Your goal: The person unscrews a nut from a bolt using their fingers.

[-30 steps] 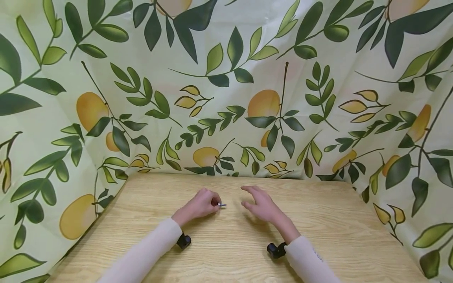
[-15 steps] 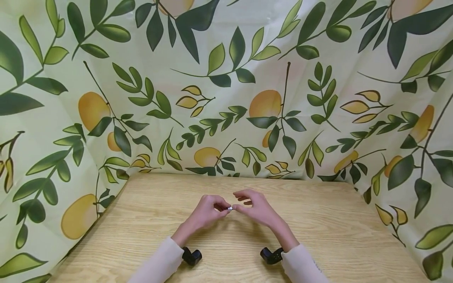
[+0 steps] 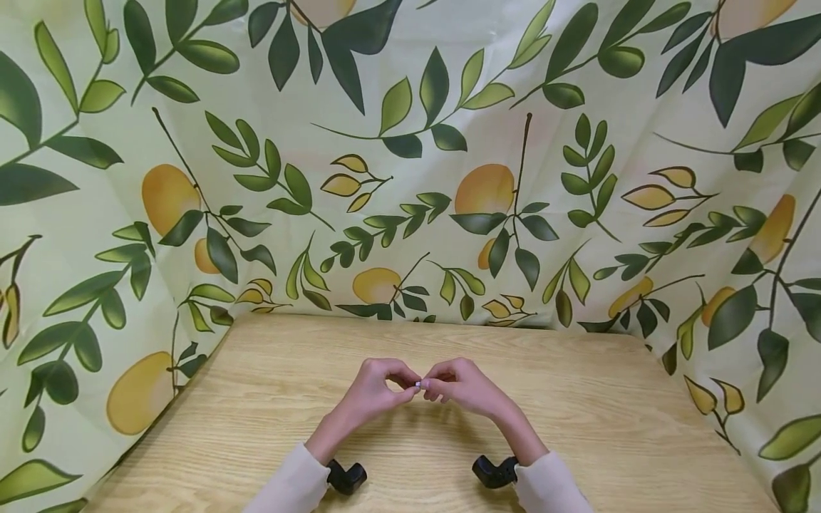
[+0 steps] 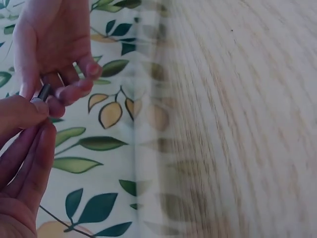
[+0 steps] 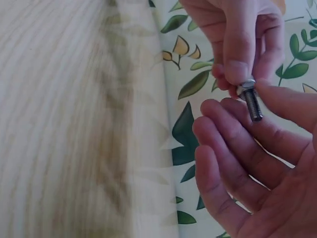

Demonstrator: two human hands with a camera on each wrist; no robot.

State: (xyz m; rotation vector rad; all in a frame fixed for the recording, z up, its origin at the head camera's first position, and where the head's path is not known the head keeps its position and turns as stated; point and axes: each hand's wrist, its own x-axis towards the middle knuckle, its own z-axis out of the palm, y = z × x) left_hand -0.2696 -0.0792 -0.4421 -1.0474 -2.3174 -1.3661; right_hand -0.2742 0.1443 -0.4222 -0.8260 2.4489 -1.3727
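Right wrist view: the left hand (image 5: 242, 39) pinches a small metal bolt (image 5: 252, 105) by its hexagonal end between thumb and fingers, the threaded shank pointing toward the right hand (image 5: 277, 193). That right hand is loosely cupped beside the bolt, thumb tip close to the hexagonal end; contact is unclear. Both hands are above a wooden desk (image 3: 269, 399), surrounded by leaf-and-fruit-printed cloth (image 3: 282, 224).

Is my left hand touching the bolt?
Touching. The right wrist view shows the left hand pinching the bolt at its hex end.
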